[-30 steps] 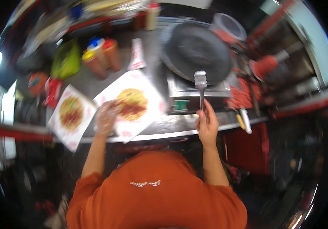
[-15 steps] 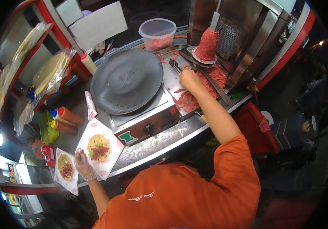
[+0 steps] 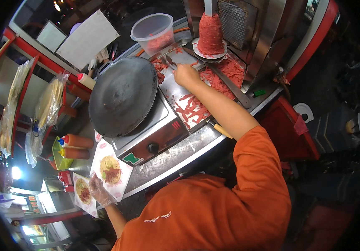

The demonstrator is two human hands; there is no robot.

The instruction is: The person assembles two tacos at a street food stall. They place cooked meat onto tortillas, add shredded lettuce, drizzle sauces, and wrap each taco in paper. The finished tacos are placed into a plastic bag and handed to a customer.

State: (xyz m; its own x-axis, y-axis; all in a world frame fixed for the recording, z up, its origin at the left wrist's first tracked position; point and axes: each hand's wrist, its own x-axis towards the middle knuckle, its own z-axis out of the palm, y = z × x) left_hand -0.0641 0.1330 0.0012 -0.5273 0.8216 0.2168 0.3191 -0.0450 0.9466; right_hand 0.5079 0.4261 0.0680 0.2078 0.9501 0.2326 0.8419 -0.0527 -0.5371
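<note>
My right hand [image 3: 186,76] grips dark metal tongs [image 3: 169,62] over a metal tray [image 3: 170,90]; the tongs' tips are at shredded meat near the tray's left end. Beside the tray's far side stands a cone of stacked red meat [image 3: 210,35] on a white plate. My left hand [image 3: 100,191], in a clear plastic glove, lies at the edge of a paper sheet, fingers loosely stretched and apparently empty. On that sheet is a round flatbread [image 3: 106,164] topped with meat and greens. A second topped flatbread [image 3: 82,189] rests on its own paper to the left.
A dark round griddle [image 3: 123,96] sits over the stove [image 3: 161,121]. A long knife [image 3: 230,85] lies across the tray. Behind is a clear tub [image 3: 150,29] with meat. Sauce bottles [image 3: 78,141] stand left, below shelves with bagged flatbreads [image 3: 51,100]. A yellow handle [image 3: 222,130] juts over the front edge.
My right hand and the tongs have moved left along the tray, to the meat by the griddle. My left hand stays by the papers. The whole view has shifted and turned.
</note>
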